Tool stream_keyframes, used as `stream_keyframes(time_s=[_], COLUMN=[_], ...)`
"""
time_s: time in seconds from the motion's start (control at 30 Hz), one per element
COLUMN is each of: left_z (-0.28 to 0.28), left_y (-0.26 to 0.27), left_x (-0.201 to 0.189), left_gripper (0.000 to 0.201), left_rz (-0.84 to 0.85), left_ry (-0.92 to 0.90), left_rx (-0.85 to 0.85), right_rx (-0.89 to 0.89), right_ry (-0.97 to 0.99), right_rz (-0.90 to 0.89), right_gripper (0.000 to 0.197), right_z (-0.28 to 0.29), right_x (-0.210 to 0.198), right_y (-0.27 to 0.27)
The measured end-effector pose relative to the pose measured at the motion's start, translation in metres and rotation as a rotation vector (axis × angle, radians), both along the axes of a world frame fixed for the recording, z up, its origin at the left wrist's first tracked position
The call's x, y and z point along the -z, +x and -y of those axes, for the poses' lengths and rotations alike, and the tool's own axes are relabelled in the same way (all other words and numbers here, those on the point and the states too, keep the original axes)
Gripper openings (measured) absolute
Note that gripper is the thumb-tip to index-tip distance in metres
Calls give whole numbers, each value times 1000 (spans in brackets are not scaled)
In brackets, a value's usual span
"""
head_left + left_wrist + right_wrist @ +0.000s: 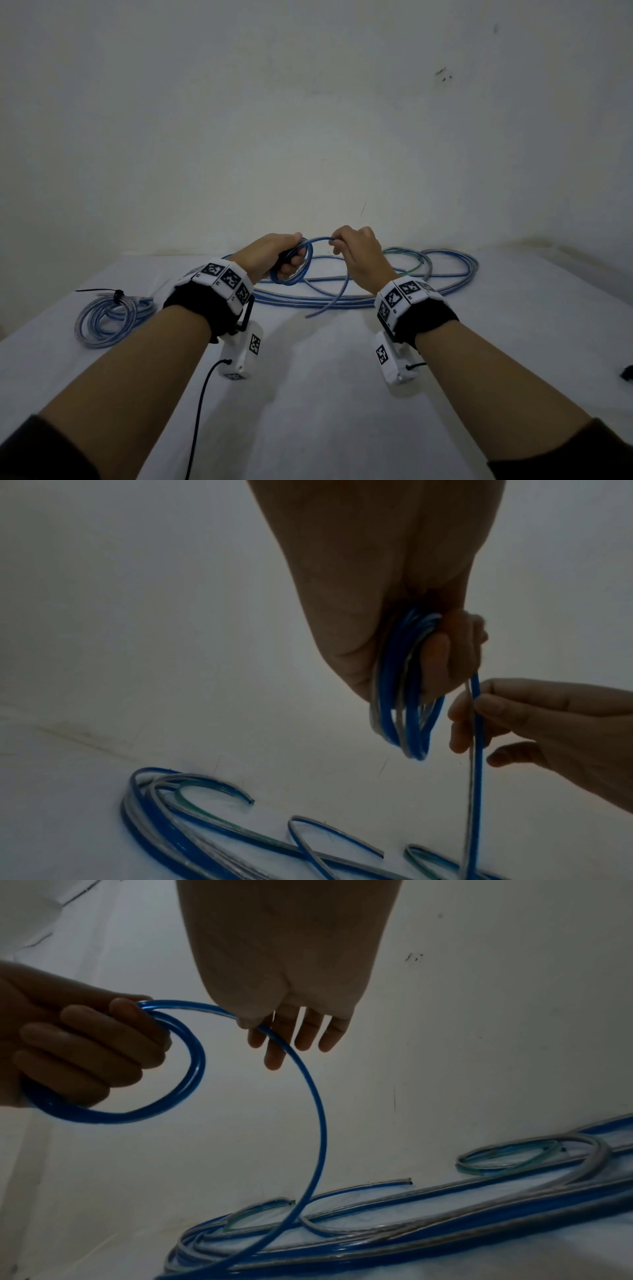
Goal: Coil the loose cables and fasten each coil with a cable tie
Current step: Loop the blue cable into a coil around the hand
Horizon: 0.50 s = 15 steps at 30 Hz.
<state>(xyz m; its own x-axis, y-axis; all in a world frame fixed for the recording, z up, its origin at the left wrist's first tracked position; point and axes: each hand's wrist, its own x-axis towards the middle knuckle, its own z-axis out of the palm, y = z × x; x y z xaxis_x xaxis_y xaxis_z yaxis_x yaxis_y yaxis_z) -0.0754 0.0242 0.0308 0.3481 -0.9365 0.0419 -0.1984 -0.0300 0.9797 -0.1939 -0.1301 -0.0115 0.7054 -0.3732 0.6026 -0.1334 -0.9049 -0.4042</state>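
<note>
The left hand (274, 255) is clenched around a small coil of glossy blue plastic-sheathed cable (293, 270), several turns bunched in the fist and held up off the white table (325, 394). Just to its right, the right hand (356, 255) pinches the running length of the same cable (315, 1096) between thumb and fingertips, the other fingers loosely extended. From that pinch the strand arcs down to the near side, its cut end (308, 316) lying on the table between the two wrists.

That cable looks light and springy rather than limp: it holds a smooth curve in the air, so I'd expect each turn to want to spring open, and the shiny sheath may slide in a slack grip. Best held where the turns cross, all of them gathered in one fist.

Behind the hands, toward the far wall, the remaining loose blue and clear cables (428, 274) sprawl in long loops. On the near left lies a pale blue coil (102, 318) already cinched with a black cable tie (116, 294).
</note>
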Motion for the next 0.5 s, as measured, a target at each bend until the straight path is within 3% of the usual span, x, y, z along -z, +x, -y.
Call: stream_keyframes(time_s=[0.17, 0.33, 0.43, 0.5], left_z=[1, 3, 3, 4], left_y=[-2, 6, 9, 10], left_x=[2, 1, -1, -2], left_gripper=[43, 41, 37, 36], left_rz=[-1, -274, -353, -398], left_ry=[5, -115, -222, -266], left_rx=[-28, -60, -76, -80], right_rx=[-49, -39, -14, -42], right_ry=[22, 178, 257, 298], right_rz=[71, -59, -79, -62], right_gripper=[32, 18, 7, 15], right_z=[-1, -4, 1, 0], right_x=[1, 1, 6, 6], right_y=[2, -3, -5, -9])
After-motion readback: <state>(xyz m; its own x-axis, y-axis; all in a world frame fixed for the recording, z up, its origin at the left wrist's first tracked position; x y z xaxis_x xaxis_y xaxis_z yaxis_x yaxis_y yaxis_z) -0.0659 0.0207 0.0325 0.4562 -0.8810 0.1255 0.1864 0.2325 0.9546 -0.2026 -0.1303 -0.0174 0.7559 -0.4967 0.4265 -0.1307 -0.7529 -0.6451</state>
